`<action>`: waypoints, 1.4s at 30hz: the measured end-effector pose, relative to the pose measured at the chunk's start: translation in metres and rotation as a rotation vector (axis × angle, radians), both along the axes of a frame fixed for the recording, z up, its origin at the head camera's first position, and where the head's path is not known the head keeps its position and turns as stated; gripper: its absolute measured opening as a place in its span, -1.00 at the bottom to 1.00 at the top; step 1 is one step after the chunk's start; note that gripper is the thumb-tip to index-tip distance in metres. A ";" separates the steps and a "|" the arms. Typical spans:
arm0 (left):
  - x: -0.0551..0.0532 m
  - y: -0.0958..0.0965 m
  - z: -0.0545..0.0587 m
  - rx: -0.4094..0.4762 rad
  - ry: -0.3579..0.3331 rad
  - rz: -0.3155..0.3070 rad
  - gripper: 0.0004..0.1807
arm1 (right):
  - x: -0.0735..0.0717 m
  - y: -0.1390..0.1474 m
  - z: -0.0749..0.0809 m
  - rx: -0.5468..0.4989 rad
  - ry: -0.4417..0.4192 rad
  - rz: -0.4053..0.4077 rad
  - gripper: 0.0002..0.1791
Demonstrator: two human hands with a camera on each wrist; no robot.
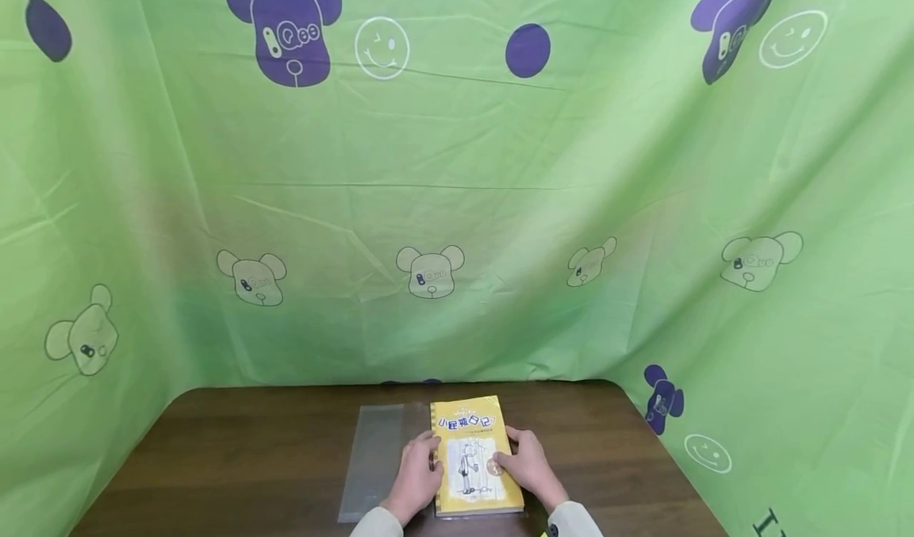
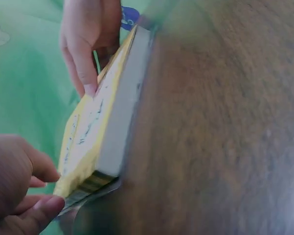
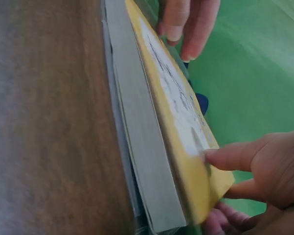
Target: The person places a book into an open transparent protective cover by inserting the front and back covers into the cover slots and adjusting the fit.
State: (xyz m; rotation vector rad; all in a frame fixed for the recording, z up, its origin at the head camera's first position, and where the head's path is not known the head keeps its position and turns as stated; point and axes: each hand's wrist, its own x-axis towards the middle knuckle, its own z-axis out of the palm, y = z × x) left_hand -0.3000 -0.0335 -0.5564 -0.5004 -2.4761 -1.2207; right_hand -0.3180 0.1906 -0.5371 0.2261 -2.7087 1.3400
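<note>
A yellow paperback book [image 1: 475, 473] with a cartoon figure on its front lies face up on a clear plastic book cover [image 1: 371, 458], which spreads out flat to its left. My right hand [image 1: 527, 462] holds the book's right edge, its thumb on the front and its fingers at the side. In the right wrist view the front cover stands slightly off the page block [image 3: 142, 132] near that hand. My left hand [image 1: 417, 473] is at the spine, thumb and fingertips [image 2: 51, 205] right at its edge, loosely bent and spread apart.
The dark wooden table [image 1: 236, 458] carries the book and the plastic. A green cloth [image 1: 457, 148] with bear and smiley prints hangs behind the table and along both sides. Light sleeves [image 1: 577, 519] cover the wrists.
</note>
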 end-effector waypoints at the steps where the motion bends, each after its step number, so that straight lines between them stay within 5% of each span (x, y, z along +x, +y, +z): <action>1: 0.001 -0.002 0.003 0.003 0.004 -0.015 -0.62 | 0.001 0.000 0.000 -0.003 0.028 -0.010 -0.35; 8: 0.008 -0.044 0.021 -0.111 0.003 -0.110 -0.63 | 0.001 -0.008 0.009 -0.202 0.149 -0.011 -0.37; 13: 0.010 -0.078 0.020 -0.215 0.037 -0.084 -0.60 | 0.007 -0.022 0.023 -0.434 0.107 0.104 -0.42; 17: 0.008 -0.093 0.016 -0.250 -0.024 -0.112 -0.47 | 0.012 -0.038 0.034 -0.463 0.093 0.261 -0.35; 22: 0.012 -0.098 0.010 -0.298 -0.136 -0.176 -0.51 | 0.016 -0.055 0.042 -0.332 0.123 0.389 -0.26; 29: 0.014 -0.100 0.007 -0.415 -0.103 -0.122 -0.59 | 0.021 -0.077 0.038 -0.068 0.117 0.413 -0.29; 36: 0.012 -0.103 0.006 -0.446 -0.104 -0.114 -0.57 | 0.023 -0.097 0.027 0.163 0.114 0.399 -0.28; 42: 0.011 -0.106 0.006 -0.448 -0.114 -0.105 -0.59 | 0.022 -0.116 0.017 0.468 0.118 0.397 -0.21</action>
